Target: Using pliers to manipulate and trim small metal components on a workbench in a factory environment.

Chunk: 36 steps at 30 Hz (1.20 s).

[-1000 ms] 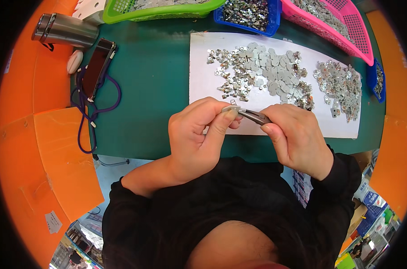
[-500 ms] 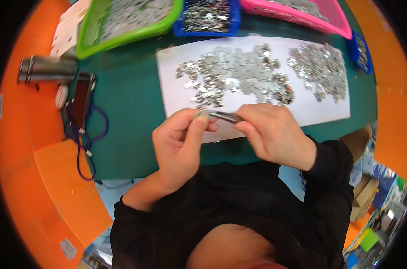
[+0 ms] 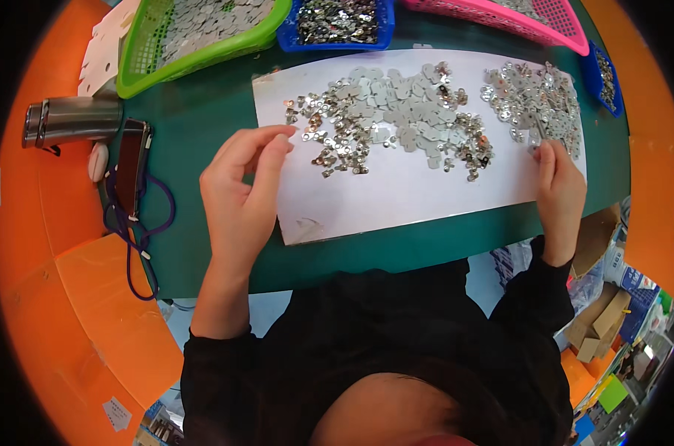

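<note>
My left hand (image 3: 240, 182) hovers at the left edge of the white board (image 3: 396, 201). Its thumb and forefinger tips lie close together with a small gap, and nothing shows between them. Just right of its fingertips spreads a mixed heap of flat grey metal discs (image 3: 411, 104) and small shiny metal clips (image 3: 344, 149). My right hand (image 3: 560, 182) is closed on metal tweezers (image 3: 541, 129), whose tips point into a second pile of shiny metal pieces (image 3: 530, 97) at the board's right. Most of the tweezers is hidden by my fingers and the pile.
Along the far edge stand a green basket (image 3: 203, 67) of discs, a blue tray (image 3: 337, 44) of small parts and a pink basket (image 3: 500, 26). Another blue tray (image 3: 597, 78) sits far right. At left are a steel flask (image 3: 77, 121), a phone (image 3: 133, 163) and a purple cord (image 3: 170, 204).
My hands were together at the board's front edge, the tweezers at my left fingertips. They have parted: the left moved left and away from me, the right carried the tweezers to the right pile.
</note>
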### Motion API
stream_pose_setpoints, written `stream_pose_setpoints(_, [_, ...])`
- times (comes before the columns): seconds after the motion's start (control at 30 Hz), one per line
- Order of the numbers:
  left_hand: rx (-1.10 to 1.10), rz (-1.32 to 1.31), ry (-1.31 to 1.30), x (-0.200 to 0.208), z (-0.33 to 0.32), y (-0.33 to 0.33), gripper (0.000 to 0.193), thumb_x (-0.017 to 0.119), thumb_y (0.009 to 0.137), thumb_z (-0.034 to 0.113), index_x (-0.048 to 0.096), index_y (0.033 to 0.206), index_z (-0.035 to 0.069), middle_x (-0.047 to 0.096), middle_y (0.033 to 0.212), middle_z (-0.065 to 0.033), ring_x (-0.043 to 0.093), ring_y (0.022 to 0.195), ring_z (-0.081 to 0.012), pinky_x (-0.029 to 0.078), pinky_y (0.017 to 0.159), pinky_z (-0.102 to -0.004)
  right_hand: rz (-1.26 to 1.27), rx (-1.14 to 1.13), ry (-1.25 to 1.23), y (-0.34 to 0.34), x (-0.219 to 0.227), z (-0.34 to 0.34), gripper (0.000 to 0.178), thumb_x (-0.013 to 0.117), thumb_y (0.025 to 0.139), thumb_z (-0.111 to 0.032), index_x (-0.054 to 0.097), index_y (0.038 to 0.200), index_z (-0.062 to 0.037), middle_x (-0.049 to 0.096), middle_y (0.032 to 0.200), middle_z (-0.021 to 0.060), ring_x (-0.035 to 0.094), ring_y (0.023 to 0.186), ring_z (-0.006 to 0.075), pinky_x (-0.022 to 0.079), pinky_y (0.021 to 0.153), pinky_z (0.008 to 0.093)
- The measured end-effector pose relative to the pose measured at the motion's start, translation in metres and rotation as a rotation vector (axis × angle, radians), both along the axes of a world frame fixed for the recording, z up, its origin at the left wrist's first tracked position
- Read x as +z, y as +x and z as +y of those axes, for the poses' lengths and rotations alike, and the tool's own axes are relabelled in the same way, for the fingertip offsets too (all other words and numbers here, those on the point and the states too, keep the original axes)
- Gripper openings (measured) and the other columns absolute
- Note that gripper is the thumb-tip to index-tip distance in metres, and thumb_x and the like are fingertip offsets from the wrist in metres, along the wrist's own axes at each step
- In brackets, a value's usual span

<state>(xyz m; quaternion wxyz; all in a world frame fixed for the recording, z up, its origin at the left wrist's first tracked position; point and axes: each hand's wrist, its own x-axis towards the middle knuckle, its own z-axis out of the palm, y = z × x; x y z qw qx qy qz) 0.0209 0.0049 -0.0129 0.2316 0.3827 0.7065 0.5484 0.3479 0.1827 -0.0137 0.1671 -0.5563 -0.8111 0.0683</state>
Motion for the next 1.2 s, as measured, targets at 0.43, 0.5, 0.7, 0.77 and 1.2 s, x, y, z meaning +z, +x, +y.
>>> stream_pose_setpoints(0.43, [-0.373, 0.766, 0.055, -0.005, 0.063, 0.038, 0.022, 0.080, 0.072, 0.011, 0.071, 0.092, 0.009, 0.063, 0.093, -0.0031, 0.056, 0.090, -0.0238, 0.043, 0.077, -0.0362, 1.190, 0.402, -0.195, -0.021, -0.037, -0.014, 0.023, 0.044, 0.102, -0.025, 0.047, 0.115, -0.0067, 0.047, 0.132, 0.0204, 0.040, 0.133, 0.0309, 0.021, 0.116, 0.0479])
stream_pose_setpoints(0.5, [-0.436, 0.887, 0.024, -0.012, 0.070, 0.043, 0.031, 0.083, 0.067, 0.015, 0.069, 0.094, 0.014, 0.059, 0.103, 0.0003, 0.050, 0.102, -0.0240, 0.034, 0.087, -0.0411, 1.097, 0.432, -0.254, -0.018, -0.036, -0.021, 0.023, 0.042, 0.103, -0.029, 0.046, 0.116, -0.0095, 0.042, 0.142, 0.0232, 0.035, 0.138, 0.0321, 0.017, 0.117, 0.0472])
stream_pose_setpoints(0.7, [-0.485, 0.809, 0.032, -0.019, 0.075, 0.047, 0.025, 0.082, 0.068, 0.011, 0.067, 0.088, 0.009, 0.057, 0.097, -0.0032, 0.050, 0.100, -0.0254, 0.035, 0.084, -0.0423, 1.056, 0.368, -0.366, -0.023, -0.039, -0.036, 0.019, 0.038, 0.105, -0.024, 0.045, 0.113, -0.0089, 0.047, 0.140, 0.0208, 0.039, 0.133, 0.0272, 0.020, 0.115, 0.0433])
stream_pose_setpoints(0.77, [-0.494, 0.794, 0.033, -0.018, 0.076, 0.049, 0.024, 0.081, 0.068, 0.010, 0.067, 0.088, 0.009, 0.058, 0.096, -0.0032, 0.050, 0.100, -0.0256, 0.035, 0.084, -0.0418, 0.977, 0.350, -0.314, -0.021, -0.042, -0.033, 0.021, 0.040, 0.104, -0.025, 0.046, 0.112, -0.0068, 0.051, 0.130, 0.0179, 0.046, 0.122, 0.0245, 0.025, 0.113, 0.0434])
stream_pose_setpoints(1.2, [-0.413, -0.737, -0.112, 0.004, 0.037, 0.037, 0.022, 0.071, 0.088, 0.005, 0.067, 0.109, -0.001, 0.061, 0.083, -0.0015, 0.062, 0.068, -0.0093, 0.050, 0.062, -0.0229, 0.131, 0.673, 0.142, -0.066, -0.015, -0.030, 0.039, 0.067, 0.062, 0.004, 0.068, 0.099, -0.0095, 0.057, 0.090, 0.0057, 0.055, 0.090, 0.0280, 0.041, 0.082, 0.0385])
